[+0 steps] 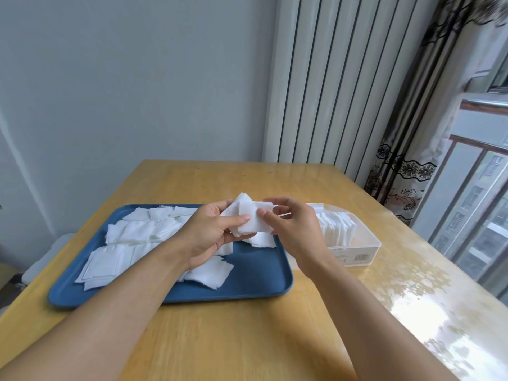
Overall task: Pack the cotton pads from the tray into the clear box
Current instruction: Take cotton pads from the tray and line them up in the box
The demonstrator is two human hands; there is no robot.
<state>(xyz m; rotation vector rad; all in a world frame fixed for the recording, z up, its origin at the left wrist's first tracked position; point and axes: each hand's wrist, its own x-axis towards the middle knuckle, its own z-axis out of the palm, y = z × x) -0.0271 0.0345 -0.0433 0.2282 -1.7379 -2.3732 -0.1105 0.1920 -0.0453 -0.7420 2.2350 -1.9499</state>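
Note:
A blue tray [255, 281] lies on the wooden table with several white square cotton pads [132, 232] scattered over its left and middle parts. Above the tray's right end, my left hand [211, 232] and my right hand [291, 224] both hold a small stack of cotton pads [251, 218], thumbs pressed on its front. The clear box [365, 243] stands to the right of the tray, with a row of pads [336, 229] standing on edge inside it. My right hand hides part of the box's left end.
The wooden table [247, 339] has open surface in front of the tray and a glossy, reflective right side. A wall radiator and a patterned curtain [398, 171] stand behind the table; a window is at the right.

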